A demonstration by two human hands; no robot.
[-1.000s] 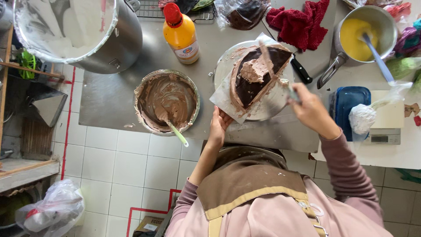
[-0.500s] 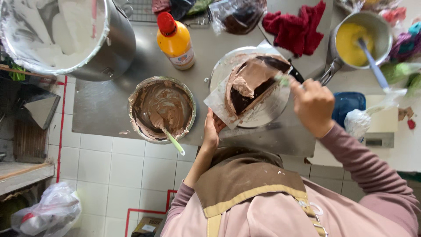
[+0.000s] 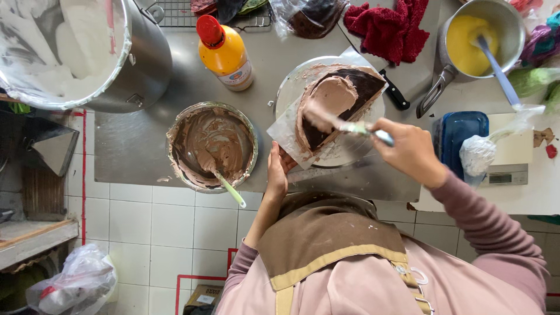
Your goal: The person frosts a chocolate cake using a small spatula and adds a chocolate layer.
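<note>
Right hand (image 3: 411, 151) grips frosting-smeared metal spatula (image 3: 344, 124) w/ blade flat on dark chocolate cake (image 3: 335, 105) to spread; left hand (image 3: 276, 175) steadies round silver turntable (image 3: 356, 149) edge.

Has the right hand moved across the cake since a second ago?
Yes. The right hand has pulled the spatula from over the cake toward the blue container, farther from the frosting bowl.

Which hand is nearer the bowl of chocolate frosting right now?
Left. The left hand rests at the turntable's edge, just right of the bowl; the right hand holds a spatula beyond the cake.
</note>
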